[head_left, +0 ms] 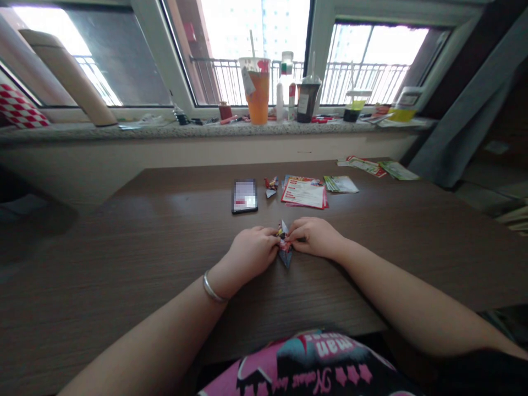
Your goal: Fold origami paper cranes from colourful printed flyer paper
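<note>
Between my two hands is a small folded paper piece (285, 254) with pointed ends, printed in red, yellow and grey. My left hand (256, 250), a silver bangle at its wrist, pinches it from the left. From the right, the fingers of my right hand (314, 236) are closed on its other side. Both hands rest low over the wooden table (173, 264). Just beyond them lies a second folded paper piece (271, 187), between a phone (245, 196) with a lit screen and a stack of printed cards (304, 191).
Green-and-white cards (341, 184) and further leaflets (367, 166) lie toward the back right. On the window sill (165, 131) stand a tall orange drink cup (258, 91), a dark cup (306, 100), small bottles and pens. A cardboard tube (70, 80) leans at the left.
</note>
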A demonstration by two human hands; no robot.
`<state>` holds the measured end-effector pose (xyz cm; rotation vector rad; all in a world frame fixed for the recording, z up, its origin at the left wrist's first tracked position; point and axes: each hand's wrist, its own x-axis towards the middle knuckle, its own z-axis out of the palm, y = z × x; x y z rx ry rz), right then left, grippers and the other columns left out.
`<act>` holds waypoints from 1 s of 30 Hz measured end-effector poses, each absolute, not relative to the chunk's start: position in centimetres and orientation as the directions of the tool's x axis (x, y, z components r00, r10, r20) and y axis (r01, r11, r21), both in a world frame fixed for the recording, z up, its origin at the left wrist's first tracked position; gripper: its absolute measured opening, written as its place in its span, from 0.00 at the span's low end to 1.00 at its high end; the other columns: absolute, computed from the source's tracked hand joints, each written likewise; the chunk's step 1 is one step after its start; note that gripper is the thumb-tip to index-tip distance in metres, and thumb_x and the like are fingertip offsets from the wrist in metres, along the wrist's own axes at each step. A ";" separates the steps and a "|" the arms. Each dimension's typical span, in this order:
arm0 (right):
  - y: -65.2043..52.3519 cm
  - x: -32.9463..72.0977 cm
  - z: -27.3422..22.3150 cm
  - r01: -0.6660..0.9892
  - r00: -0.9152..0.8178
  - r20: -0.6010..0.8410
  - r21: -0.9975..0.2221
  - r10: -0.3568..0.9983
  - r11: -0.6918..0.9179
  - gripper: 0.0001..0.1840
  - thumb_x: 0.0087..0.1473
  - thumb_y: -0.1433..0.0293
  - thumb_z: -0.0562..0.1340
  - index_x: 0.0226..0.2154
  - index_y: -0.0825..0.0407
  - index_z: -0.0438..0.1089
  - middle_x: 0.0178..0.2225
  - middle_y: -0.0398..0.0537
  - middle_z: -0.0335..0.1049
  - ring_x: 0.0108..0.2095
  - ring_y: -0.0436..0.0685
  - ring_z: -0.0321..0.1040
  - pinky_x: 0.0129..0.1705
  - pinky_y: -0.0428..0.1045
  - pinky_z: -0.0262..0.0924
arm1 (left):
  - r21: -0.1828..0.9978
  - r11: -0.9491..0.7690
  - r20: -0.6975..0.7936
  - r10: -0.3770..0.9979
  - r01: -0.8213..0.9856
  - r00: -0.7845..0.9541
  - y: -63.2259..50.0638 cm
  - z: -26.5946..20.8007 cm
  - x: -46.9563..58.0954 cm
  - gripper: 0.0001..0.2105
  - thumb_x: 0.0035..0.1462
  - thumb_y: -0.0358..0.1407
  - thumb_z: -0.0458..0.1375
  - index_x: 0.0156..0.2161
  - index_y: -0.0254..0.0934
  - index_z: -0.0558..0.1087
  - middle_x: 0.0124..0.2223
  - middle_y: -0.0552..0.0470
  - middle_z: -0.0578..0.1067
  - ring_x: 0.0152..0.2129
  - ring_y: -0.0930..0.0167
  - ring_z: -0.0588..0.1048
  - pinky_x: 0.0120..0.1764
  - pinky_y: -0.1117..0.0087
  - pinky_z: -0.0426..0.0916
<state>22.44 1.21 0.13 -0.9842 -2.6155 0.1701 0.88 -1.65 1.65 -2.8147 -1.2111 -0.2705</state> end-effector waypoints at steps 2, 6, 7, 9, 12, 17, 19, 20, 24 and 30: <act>1.3 22.5 0.0 0.607 -0.692 0.265 -0.288 0.671 0.740 0.10 0.55 0.69 0.62 0.37 0.48 0.80 0.38 0.47 0.77 0.39 0.54 0.72 0.42 0.47 0.61 | 0.003 -0.690 0.191 0.711 0.724 0.677 -1.7 1.6 0.9 0.11 0.61 0.35 0.54 0.41 0.39 0.79 0.44 0.46 0.79 0.41 0.63 0.76 0.45 0.62 0.72; 1.5 22.6 -0.2 0.580 -0.692 0.271 -0.341 0.669 0.739 0.09 0.54 0.70 0.63 0.37 0.47 0.80 0.38 0.46 0.77 0.39 0.54 0.72 0.44 0.48 0.62 | 0.022 -0.714 0.230 0.685 0.700 0.692 -1.4 1.3 0.8 0.10 0.61 0.35 0.55 0.39 0.38 0.79 0.43 0.46 0.78 0.42 0.64 0.75 0.47 0.62 0.71; 1.5 22.5 -0.2 0.573 -0.693 0.275 -0.350 0.666 0.741 0.09 0.53 0.70 0.63 0.36 0.48 0.80 0.38 0.46 0.77 0.39 0.54 0.72 0.44 0.48 0.62 | 0.029 -0.725 0.236 0.674 0.688 0.700 -1.2 1.3 0.8 0.09 0.60 0.34 0.55 0.38 0.38 0.79 0.42 0.47 0.78 0.42 0.64 0.75 0.48 0.63 0.70; 1.5 22.5 -0.3 0.555 -0.700 0.281 -0.367 0.657 0.747 0.09 0.53 0.71 0.63 0.36 0.49 0.80 0.37 0.47 0.77 0.39 0.54 0.72 0.44 0.48 0.63 | 0.031 -0.747 0.242 0.651 0.665 0.720 -0.8 1.2 0.8 0.08 0.60 0.33 0.56 0.36 0.37 0.78 0.40 0.48 0.78 0.41 0.65 0.74 0.48 0.64 0.70; 1.6 22.4 -0.4 0.526 -0.710 0.288 -0.390 0.642 0.756 0.08 0.53 0.72 0.63 0.35 0.50 0.79 0.37 0.48 0.77 0.38 0.54 0.71 0.45 0.48 0.63 | -0.005 -0.766 0.251 0.621 0.642 0.743 -0.3 1.0 0.8 0.05 0.60 0.32 0.56 0.35 0.36 0.75 0.37 0.48 0.77 0.39 0.66 0.74 0.47 0.65 0.69; 1.3 22.2 -0.3 0.573 -0.689 0.277 -0.358 0.669 0.738 0.06 0.52 0.72 0.64 0.33 0.51 0.77 0.37 0.48 0.76 0.39 0.54 0.70 0.43 0.48 0.61 | -0.089 -0.756 0.226 0.619 0.649 0.752 0.0 0.7 0.8 0.04 0.60 0.32 0.56 0.38 0.35 0.73 0.36 0.49 0.76 0.33 0.66 0.74 0.37 0.67 0.69; 1.0 22.0 0.1 0.616 -0.682 0.249 -0.311 0.687 0.724 0.06 0.51 0.71 0.64 0.34 0.50 0.76 0.37 0.47 0.75 0.40 0.55 0.69 0.42 0.48 0.60 | -0.117 -0.750 0.225 0.618 0.650 0.753 0.0 0.7 0.8 0.04 0.59 0.33 0.57 0.37 0.35 0.73 0.35 0.49 0.76 0.32 0.66 0.74 0.36 0.67 0.68; 0.8 21.9 0.2 0.631 -0.683 0.235 -0.286 0.692 0.721 0.05 0.51 0.71 0.64 0.34 0.49 0.76 0.36 0.46 0.75 0.40 0.55 0.69 0.42 0.48 0.60 | -0.125 -0.747 0.230 0.618 0.653 0.751 0.0 0.6 0.8 0.04 0.59 0.33 0.57 0.37 0.35 0.73 0.35 0.49 0.76 0.32 0.66 0.75 0.36 0.66 0.67; 0.4 21.6 0.6 0.665 -0.690 0.230 -0.172 0.686 0.727 0.05 0.54 0.70 0.63 0.35 0.51 0.74 0.36 0.48 0.74 0.39 0.56 0.67 0.39 0.49 0.58 | -0.129 -0.725 0.261 0.633 0.676 0.729 0.0 0.5 0.8 0.04 0.58 0.35 0.58 0.36 0.35 0.72 0.33 0.49 0.76 0.32 0.66 0.75 0.37 0.66 0.66; 0.5 21.0 0.6 0.664 -0.725 0.225 -0.023 0.650 0.748 0.05 0.53 0.70 0.62 0.33 0.54 0.74 0.37 0.51 0.73 0.39 0.58 0.66 0.40 0.50 0.56 | -0.130 -0.721 0.276 0.633 0.680 0.723 -0.3 0.6 1.1 0.03 0.57 0.33 0.58 0.33 0.35 0.72 0.32 0.49 0.75 0.32 0.66 0.74 0.40 0.64 0.66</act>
